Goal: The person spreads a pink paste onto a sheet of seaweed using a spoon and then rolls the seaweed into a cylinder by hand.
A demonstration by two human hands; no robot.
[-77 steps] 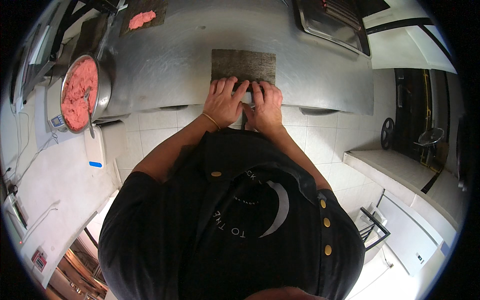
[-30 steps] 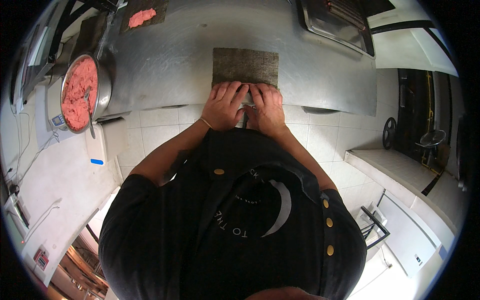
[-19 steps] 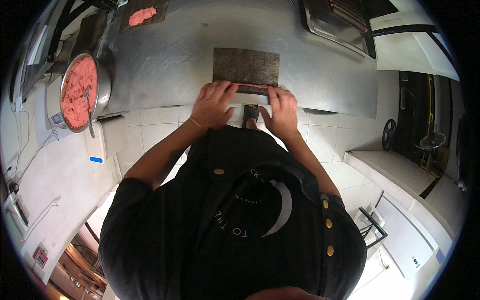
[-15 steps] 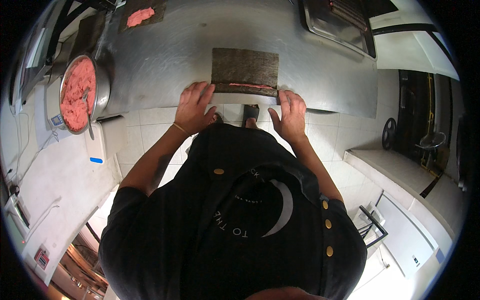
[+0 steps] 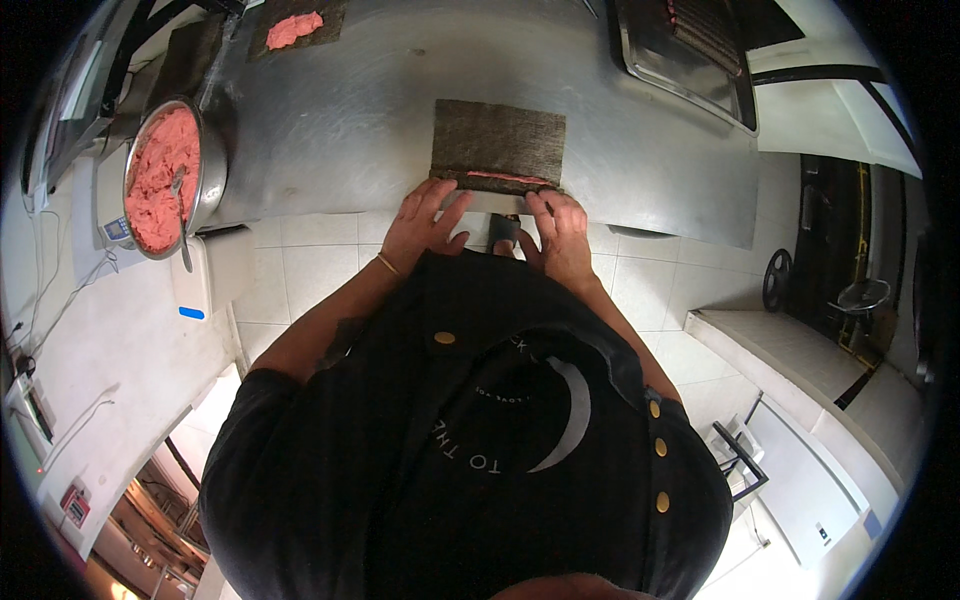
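Note:
A dark seaweed sheet (image 5: 498, 135) lies near the front edge of the steel table. Its near side is folded over into a narrow roll (image 5: 490, 185), and a thin strip of pink paste (image 5: 515, 178) shows along the fold. My left hand (image 5: 418, 222) touches the left end of this roll with its fingertips, the thumb held apart. At the right end, the fingertips of my right hand (image 5: 564, 235) rest on the roll, its thumb also apart. Both hands are open, fingers stretched forward, palms over the table's front edge.
To the left, a steel bowl (image 5: 211, 170) of pink paste with a spoon (image 5: 184, 225) in it stands on a scale (image 5: 115, 230). Another dark sheet (image 5: 333, 18) with a pink lump lies far left. A metal tray (image 5: 660, 85) with dark rolls (image 5: 700, 45) sits far right.
Both hands have moved inward, closer together, from beside the sheet's ends onto its folded near edge. The whole view has shifted slightly.

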